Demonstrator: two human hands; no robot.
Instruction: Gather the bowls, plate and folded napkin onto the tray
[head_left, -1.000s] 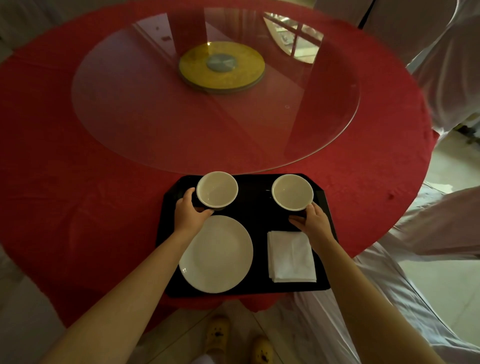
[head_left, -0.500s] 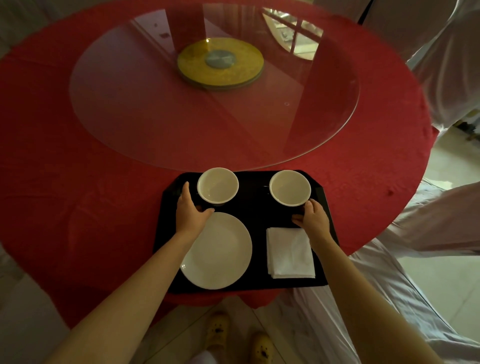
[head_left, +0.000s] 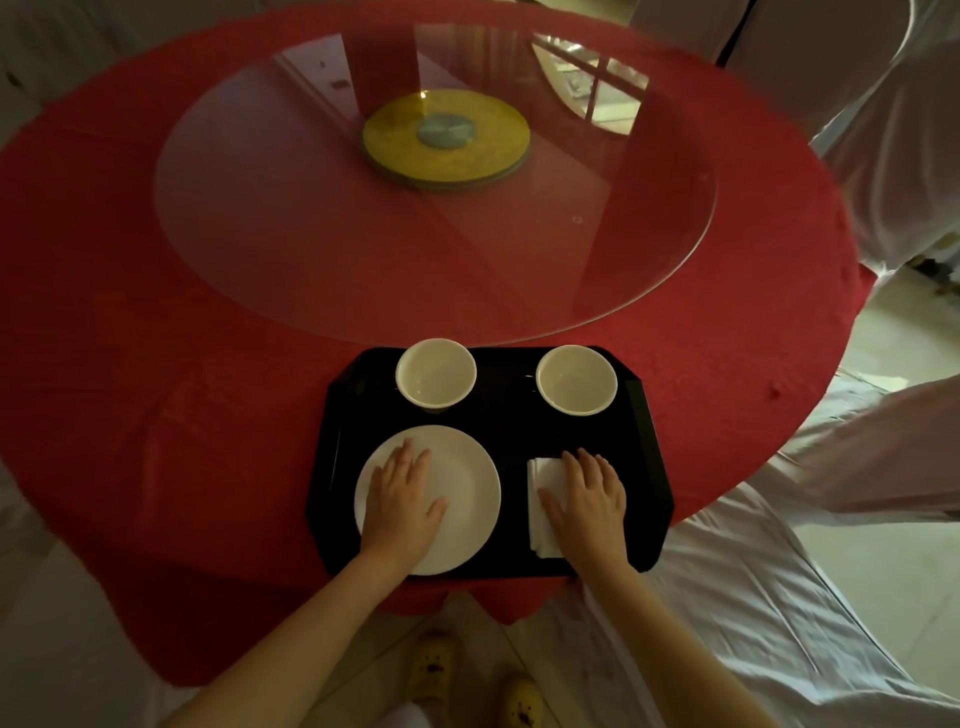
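A black tray (head_left: 639, 436) lies at the near edge of the red table. Two white bowls stand upright at its far side, the left bowl (head_left: 435, 374) and the right bowl (head_left: 576, 380), both free of my hands. A white plate (head_left: 467, 483) lies at the tray's near left, with my left hand (head_left: 402, 501) flat on it, fingers apart. The folded white napkin (head_left: 540, 499) lies at the near right, and my right hand (head_left: 589, 496) rests flat over most of it.
A round glass turntable (head_left: 311, 234) with a yellow hub (head_left: 447, 137) covers the middle of the table. White-covered chairs (head_left: 857, 457) stand at the right and far right. My yellow shoes (head_left: 431, 670) show below the table edge.
Both hands have let go of the bowls and drawn back toward me. The left now lies on the plate, the right on the napkin.
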